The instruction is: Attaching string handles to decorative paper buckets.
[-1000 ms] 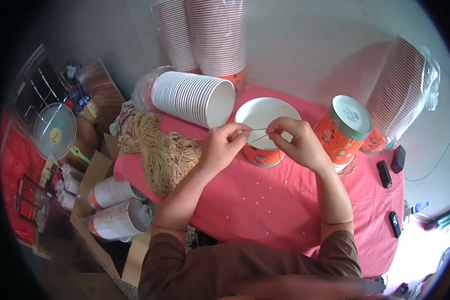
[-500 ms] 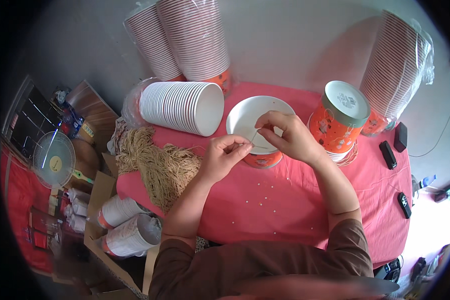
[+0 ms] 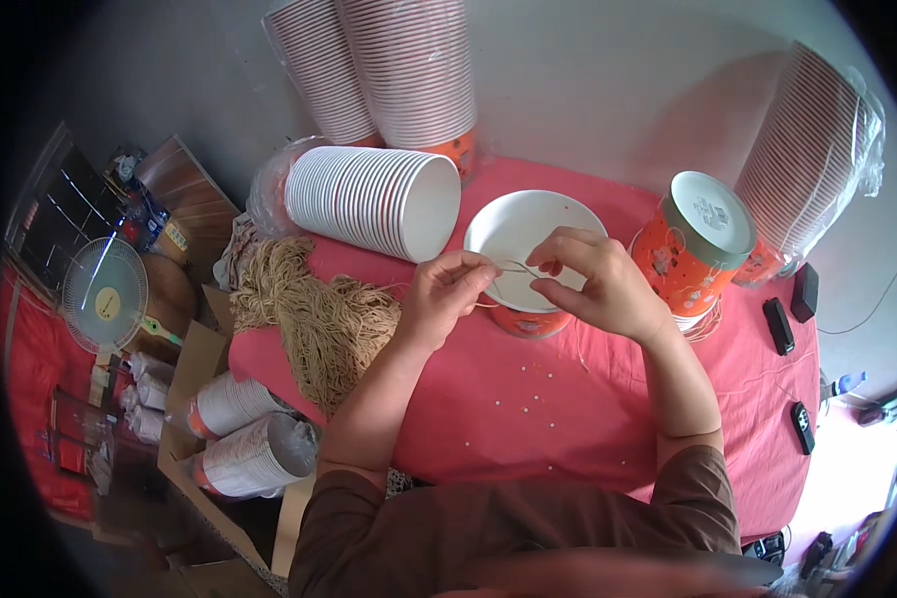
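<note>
My left hand (image 3: 447, 299) is closed in a pinch on a thin tan string (image 3: 513, 267) above the near rim of a white-lined orange paper bucket (image 3: 486, 239). Close by on the right, my right hand (image 3: 603, 287) has its thumb and forefinger spread apart near the string's end, and it seems to grip nothing. Part of a thin strand hangs below the right hand, in front of the bucket. On the left of the table lies a thick bundle of tan strings (image 3: 324, 334), beside my left forearm.
Nested paper buckets (image 3: 369, 199) lie sideways behind the strings. Wrapped stacks (image 3: 409, 75) stand at the back, another (image 3: 807, 149) at right. An upturned orange bucket (image 3: 683, 254) is right of my hands. Small white beads (image 3: 525, 409) dot the red tablecloth (image 3: 588, 429). A cardboard box (image 3: 184, 399) holds more buckets.
My right thumb and forefinger have parted and moved off the string, slightly to the right. My left hand still pinches it. The whole view has shifted a little.
</note>
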Demonstrator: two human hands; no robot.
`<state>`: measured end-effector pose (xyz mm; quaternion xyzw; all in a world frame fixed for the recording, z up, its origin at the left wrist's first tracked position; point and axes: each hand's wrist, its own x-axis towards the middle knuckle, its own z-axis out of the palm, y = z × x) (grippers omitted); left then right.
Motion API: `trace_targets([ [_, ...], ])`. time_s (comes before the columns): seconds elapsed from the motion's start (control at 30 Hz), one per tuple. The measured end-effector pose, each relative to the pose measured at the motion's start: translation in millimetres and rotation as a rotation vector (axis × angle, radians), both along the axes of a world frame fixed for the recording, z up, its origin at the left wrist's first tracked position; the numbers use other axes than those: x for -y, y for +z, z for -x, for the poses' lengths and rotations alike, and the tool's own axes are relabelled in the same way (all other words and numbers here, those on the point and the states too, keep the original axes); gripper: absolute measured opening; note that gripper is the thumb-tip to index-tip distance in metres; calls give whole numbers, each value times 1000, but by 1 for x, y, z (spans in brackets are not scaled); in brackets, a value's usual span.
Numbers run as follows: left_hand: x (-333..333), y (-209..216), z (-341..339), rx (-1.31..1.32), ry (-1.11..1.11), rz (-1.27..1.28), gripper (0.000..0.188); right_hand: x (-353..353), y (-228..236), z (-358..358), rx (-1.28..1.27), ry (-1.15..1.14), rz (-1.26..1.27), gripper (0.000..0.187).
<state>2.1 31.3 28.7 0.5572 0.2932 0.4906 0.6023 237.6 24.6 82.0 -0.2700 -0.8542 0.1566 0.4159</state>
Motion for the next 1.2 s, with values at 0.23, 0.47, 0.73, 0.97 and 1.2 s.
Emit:
trace_targets([
  [0.23, -1, -3, -1, -3, -23, -10, 12, -1, -4, 3, 27, -45, -130, 19],
  [0.47, 3, -1, -2, -52, -22, -19, 13, -3, -5, 6, 63, -63, -226, 12],
  [0.73, 4, 3, 1, -132, -34, -145, 14, -5, -6, 4, 32, -78, -177, 10],
  [0.97, 7, 7, 2, -226, 17, -172, 8, -4, -7, 5, 22, -9, -137, 12],
  [1.2, 15, 6, -6, -145, 68, -100, 10, 0, -12, 16, -27, 35, -80, 10],
])
